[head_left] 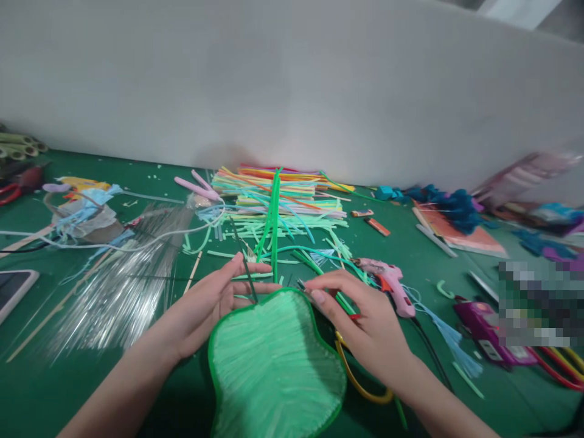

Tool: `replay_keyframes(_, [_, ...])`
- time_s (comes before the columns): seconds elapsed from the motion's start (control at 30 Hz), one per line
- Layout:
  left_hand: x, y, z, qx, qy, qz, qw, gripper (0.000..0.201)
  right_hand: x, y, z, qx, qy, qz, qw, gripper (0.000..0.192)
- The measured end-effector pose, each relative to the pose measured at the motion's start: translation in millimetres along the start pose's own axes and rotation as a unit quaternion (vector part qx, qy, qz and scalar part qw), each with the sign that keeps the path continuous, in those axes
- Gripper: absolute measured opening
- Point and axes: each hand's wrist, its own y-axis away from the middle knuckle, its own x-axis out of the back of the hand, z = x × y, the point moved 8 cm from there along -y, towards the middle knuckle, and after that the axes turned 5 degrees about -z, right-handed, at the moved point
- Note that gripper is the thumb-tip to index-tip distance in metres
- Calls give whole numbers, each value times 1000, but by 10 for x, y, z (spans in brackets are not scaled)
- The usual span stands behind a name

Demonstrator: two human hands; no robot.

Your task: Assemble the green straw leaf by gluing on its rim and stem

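Pinching fuzzy green leaf shape (274, 365), left hand (214, 304), right hand (360, 322)

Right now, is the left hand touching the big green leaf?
Touching. In the head view, the left hand rests its fingers along the top edge of the green leaf, with no gap between them.

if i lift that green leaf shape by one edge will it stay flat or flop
The green leaf probably sags a little: it looks like thin strands inside a slim rim. Likely very light. Both the left hand and the right hand steady its top edge, which hints it shifts easily.
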Motion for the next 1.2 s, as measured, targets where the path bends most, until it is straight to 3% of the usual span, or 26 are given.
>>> replay_keyframes(0.13, [-43, 40, -20, -2, 15, -22, 1000, 51, -109, -93, -30, -18, 21, -7, 1000, 26])
replay_keyframes(0.23, [-71, 69, -34, -1, 20, -30, 999, 49, -225, -130, -33, -41, -5, -52, 998, 16])
replay_keyframes(0.33, [27, 106, 63, -46, -100, 22, 994, 43, -143, -129, -14, -58, -20, -14, 998, 13])
replay_keyframes(0.47, [114, 201, 340, -153, -357, 100, 916, 37, 25, -83, 76, -77, -21, 51, 995, 18])
replay_keyframes(0.6, [75, 230, 426, -185, -412, 101, 887, 25, 56, -43, 148, -90, -24, 64, 994, 20])
replay_keyframes(1.0, [31, 158, 369, -177, -377, 100, 904, 20, -86, 4, 188, -113, -54, 55, 991, 23])
replay_keyframes(1.2, [120, 139, 317, -156, -332, 112, 923, 22, -151, 102, 266, -142, -158, 43, 976, 29])
